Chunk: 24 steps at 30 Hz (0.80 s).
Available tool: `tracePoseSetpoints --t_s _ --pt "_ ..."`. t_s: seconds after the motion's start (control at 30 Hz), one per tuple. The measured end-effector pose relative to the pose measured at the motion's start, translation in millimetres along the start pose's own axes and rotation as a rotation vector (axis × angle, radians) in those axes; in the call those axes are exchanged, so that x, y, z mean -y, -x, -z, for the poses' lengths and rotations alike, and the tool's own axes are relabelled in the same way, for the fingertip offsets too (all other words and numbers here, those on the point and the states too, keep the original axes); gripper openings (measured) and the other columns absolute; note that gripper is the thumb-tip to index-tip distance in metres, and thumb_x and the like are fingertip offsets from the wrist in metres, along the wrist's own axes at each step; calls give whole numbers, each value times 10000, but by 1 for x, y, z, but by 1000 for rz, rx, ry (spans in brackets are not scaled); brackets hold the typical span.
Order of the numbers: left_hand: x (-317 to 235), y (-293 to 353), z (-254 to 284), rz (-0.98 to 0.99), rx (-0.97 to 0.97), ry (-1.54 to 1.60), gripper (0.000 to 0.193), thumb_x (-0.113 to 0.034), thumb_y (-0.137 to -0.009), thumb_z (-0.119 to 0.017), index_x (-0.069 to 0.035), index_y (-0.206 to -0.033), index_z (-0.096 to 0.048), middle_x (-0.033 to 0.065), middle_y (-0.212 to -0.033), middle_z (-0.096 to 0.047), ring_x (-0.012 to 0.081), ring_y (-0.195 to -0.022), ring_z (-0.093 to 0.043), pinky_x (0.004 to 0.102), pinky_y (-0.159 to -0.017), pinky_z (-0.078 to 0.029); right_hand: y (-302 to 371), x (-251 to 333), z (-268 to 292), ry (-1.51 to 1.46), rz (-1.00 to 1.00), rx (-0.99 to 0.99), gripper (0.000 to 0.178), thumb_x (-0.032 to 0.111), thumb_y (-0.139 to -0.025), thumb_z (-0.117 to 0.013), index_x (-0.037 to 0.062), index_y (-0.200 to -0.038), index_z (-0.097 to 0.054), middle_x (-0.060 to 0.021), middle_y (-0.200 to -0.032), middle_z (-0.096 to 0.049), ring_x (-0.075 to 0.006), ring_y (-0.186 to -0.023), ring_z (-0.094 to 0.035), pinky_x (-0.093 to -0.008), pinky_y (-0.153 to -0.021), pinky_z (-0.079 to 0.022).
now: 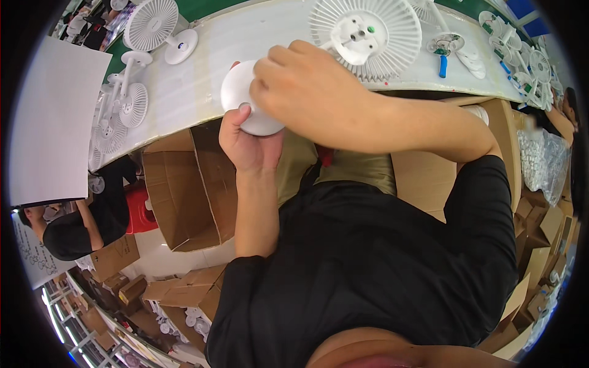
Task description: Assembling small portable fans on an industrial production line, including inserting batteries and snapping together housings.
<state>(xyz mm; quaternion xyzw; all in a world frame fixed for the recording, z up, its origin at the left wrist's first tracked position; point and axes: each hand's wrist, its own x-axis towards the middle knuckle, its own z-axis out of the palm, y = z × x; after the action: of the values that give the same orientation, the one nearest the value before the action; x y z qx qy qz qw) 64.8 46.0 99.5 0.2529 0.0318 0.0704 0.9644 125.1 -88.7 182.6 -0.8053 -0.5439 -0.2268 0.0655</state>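
Observation:
A round white plastic fan base [239, 92] is held just in front of the white worktable [208, 67]. My left hand [245, 144] grips it from below, thumb on its face. My right hand [307, 83] covers its right side from above, fingers curled over it. Just beyond my right hand a white fan grille with a motor housing [365, 37] lies flat on the table.
Assembled white fans [153, 27] and several smaller ones [119, 107] stand at the table's left. A blue-handled tool [442, 64] and fan parts lie at right. An open cardboard box [190, 190] sits below the table edge. Another person in black [86, 227] works at left.

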Motion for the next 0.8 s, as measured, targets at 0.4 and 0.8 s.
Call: tracePoseSetpoints --t_s 0.4,0.8 --pt "-13 8 -17 -26 -33 203 733 -214 -763 -533 -9 -1425 -293 285 -1410 -372 526 -1314 -336 751 -1046 -267 96 -7 -19 -690 -304 179 174 64 -835 -568 25 -970 -670 -115 -892 -687 -327 -790 -630 -402 -718 -491" --pt "-5 0 -20 -28 2 381 751 -228 -782 -524 -22 -1451 -254 290 -1451 -313 543 -1366 -254 723 -1087 -233 109 -101 -121 -744 -951 -226 203 48 -857 -553 15 -1005 -687 -58 -750 -643 -172 -619 -502 -266 -610 -420"
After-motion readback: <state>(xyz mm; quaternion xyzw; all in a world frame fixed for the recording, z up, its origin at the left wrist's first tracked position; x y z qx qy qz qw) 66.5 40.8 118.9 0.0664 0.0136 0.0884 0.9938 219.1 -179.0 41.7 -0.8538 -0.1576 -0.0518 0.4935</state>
